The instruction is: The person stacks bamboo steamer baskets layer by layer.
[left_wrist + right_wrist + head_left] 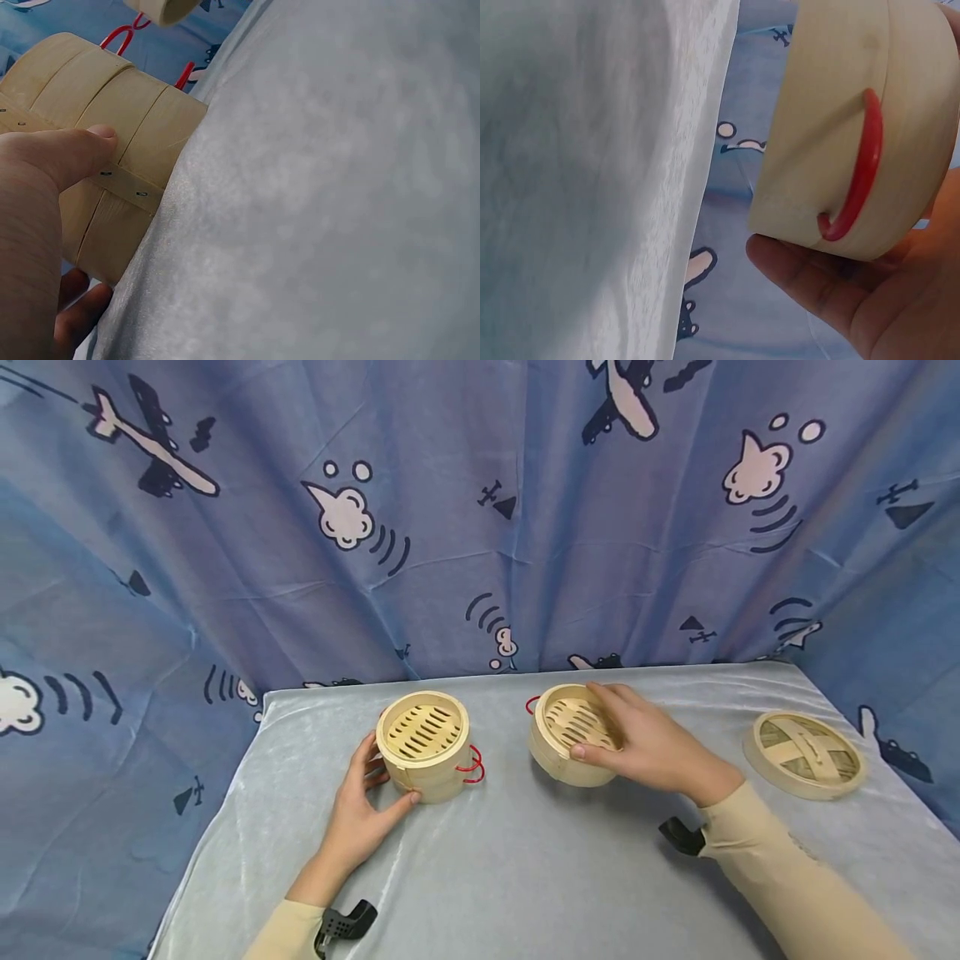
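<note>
On the left of the table stands a stack of bamboo steamer baskets (431, 785) with a slatted base in its top tier and red loop handles on its side. My left hand (360, 818) grips it low down, thumb at the front and fingers round the left side. In the left wrist view the thumb presses on the pale wooden wall of the stack (139, 142). My right hand (648, 739) holds another steamer basket (551, 752) by its right side, slightly tilted and raised off the cloth. A red handle (866, 165) shows on that basket's wall in the right wrist view.
A round woven bamboo lid (780, 781) with a strap handle lies at the right of the table. Pale grey cloth (517, 877) covers the table. Behind it hangs a blue curtain (450, 568) with plane prints.
</note>
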{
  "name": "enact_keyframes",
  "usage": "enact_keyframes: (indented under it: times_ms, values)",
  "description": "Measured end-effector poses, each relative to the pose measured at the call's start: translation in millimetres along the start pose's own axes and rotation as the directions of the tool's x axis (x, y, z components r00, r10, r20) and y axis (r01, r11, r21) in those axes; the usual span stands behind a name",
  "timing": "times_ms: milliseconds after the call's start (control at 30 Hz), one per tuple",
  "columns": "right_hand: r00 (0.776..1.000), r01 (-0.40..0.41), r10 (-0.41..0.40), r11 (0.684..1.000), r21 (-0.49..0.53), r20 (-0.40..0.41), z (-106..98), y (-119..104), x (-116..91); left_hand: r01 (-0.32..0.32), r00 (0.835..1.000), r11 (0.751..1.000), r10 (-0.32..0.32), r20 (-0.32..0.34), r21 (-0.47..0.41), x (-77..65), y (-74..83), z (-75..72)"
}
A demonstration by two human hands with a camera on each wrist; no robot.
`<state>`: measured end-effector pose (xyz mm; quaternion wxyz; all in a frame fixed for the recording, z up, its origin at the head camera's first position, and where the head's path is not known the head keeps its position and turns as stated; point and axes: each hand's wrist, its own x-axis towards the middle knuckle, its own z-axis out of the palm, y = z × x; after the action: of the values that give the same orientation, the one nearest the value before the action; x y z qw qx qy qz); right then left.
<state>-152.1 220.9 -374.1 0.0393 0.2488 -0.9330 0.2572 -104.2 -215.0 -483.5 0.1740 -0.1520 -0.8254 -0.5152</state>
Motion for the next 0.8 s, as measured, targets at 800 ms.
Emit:
enact_keyframes:
  times_ms: [800]
  values:
    - [0.995, 0.1, -0.1, 0.995, 0.001, 0.011, 5, -48, 37, -0.001, 1.0, 1.0, 0.001, -0.018, 0.014, 0.5, 1.6, 3.3]
